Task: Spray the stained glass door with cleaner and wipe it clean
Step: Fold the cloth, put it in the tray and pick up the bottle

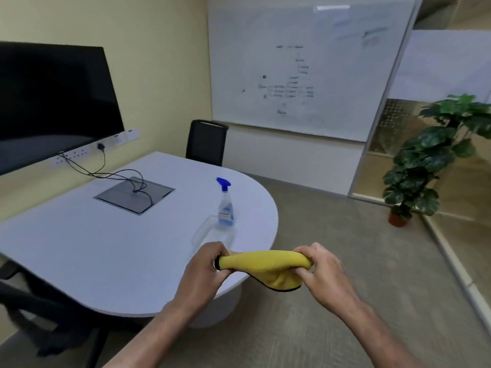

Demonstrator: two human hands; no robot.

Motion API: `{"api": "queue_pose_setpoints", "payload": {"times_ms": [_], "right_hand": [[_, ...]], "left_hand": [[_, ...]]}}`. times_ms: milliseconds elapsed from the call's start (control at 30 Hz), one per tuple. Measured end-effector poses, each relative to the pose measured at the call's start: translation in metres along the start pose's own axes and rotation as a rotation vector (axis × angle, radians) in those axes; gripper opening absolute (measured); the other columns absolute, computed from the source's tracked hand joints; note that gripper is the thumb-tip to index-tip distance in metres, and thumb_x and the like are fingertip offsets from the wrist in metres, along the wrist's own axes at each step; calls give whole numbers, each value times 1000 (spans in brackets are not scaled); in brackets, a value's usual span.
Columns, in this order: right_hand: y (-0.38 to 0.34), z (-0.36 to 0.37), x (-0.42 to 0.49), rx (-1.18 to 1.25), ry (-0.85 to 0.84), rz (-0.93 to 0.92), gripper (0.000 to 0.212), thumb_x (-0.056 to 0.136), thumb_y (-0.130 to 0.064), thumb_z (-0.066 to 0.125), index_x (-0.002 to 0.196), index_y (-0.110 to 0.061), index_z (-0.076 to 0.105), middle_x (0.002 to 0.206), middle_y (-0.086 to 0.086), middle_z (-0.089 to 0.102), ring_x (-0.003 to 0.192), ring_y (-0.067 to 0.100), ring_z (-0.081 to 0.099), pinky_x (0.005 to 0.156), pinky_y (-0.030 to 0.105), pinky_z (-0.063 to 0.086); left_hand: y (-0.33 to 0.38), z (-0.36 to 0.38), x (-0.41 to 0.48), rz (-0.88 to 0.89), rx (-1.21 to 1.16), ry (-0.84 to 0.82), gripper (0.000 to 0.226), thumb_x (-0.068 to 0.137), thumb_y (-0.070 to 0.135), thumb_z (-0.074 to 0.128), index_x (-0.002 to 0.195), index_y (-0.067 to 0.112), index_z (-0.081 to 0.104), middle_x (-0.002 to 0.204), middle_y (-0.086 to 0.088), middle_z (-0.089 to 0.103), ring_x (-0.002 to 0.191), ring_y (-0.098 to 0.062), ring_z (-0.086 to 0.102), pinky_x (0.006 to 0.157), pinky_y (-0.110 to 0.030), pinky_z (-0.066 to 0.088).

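Filling the room: a rounded white table [106, 248], with a black wall monitor [53, 102] to its left.
Glass: a blurred glazed panel [385, 134] at far right, possibly the door, well apart from the hands.
Hands: left hand [204, 272] and right hand [324, 272] each clamped on one end of the cloth.
Cloth: yellow microfibre cloth [268, 264] with dark trim, bunched between them.
Bottle: clear spray bottle [225, 208] with a blue trigger, upright on the table near its curved edge.

Pale yellow walls [159, 62], dark screen [53, 96], whiteboard [292, 62], rounded white table [106, 248], black chair [206, 142], potted plant [425, 166], grey carpet [345, 261]
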State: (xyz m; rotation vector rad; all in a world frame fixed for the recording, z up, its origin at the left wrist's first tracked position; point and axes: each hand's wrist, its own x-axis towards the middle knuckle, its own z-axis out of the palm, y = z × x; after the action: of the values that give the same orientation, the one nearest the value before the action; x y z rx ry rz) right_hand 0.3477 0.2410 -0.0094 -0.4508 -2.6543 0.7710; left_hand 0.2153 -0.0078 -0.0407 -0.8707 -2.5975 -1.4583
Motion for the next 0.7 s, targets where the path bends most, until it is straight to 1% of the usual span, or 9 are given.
{"api": "queue_pose_setpoints", "payload": {"times_ms": [33,100,167,233,367,433,567,633,700], "right_hand": [[-8,13,9,-27,15,0,28,84,-26,71,104,-44,65,86,-12,54,83,6,55,67,29,45],[-23,39,27,-58,42,2,28,85,-25,70,105,-44,67,85,-12,53,81,6,56,64,29,44],[-37,63,43,-64,56,10,30,86,-23,69,107,-44,67,84,-12,52,77,6,56,61,29,44],[-49,83,58,-51,79,25,32,86,-20,70,108,-44,67,82,-14,50,73,5,56,59,28,43],[-64,117,83,12,132,60,34,86,-9,72,105,-38,71,80,-14,48,69,2,55,56,18,39],[-66,132,95,79,147,67,35,87,-2,70,106,-32,72,82,-13,50,72,4,57,59,21,45],[-66,158,124,165,155,55,37,87,5,68,108,-25,74,88,-12,53,80,6,60,66,23,49],[-63,169,137,196,155,36,36,87,6,68,108,-23,73,92,-10,54,83,7,59,67,24,51],[-56,179,149,224,159,14,37,88,8,68,110,-21,74,93,-8,55,83,9,59,68,26,52]], "left_hand": [[-12,-11,7,-3,17,-18,26,78,34,78,81,22,54,81,5,64,73,-17,58,63,-34,49],[-37,-33,23,32,64,-71,21,77,36,70,78,22,54,74,4,64,68,-17,57,60,-36,48],[-61,-53,39,97,118,-142,12,84,20,68,82,25,57,77,7,68,72,-14,62,64,-40,52],[-83,-68,55,141,158,-202,18,90,12,66,87,28,60,83,10,71,76,-10,65,67,-38,54],[-123,-84,90,164,171,-282,21,99,12,60,105,32,62,93,14,74,86,-8,70,77,-38,58],[-139,-89,103,149,138,-314,35,101,10,56,119,39,60,103,20,73,95,-3,70,82,-30,59],[-165,-90,122,132,85,-245,67,99,-3,52,135,53,55,129,34,65,117,10,63,93,-8,49],[-174,-81,130,78,-3,-180,71,97,-11,49,133,48,61,134,37,63,127,12,58,100,-5,45],[-182,-65,135,-4,-105,-82,63,99,-11,50,129,43,67,132,31,68,128,7,60,102,-11,49]]}}
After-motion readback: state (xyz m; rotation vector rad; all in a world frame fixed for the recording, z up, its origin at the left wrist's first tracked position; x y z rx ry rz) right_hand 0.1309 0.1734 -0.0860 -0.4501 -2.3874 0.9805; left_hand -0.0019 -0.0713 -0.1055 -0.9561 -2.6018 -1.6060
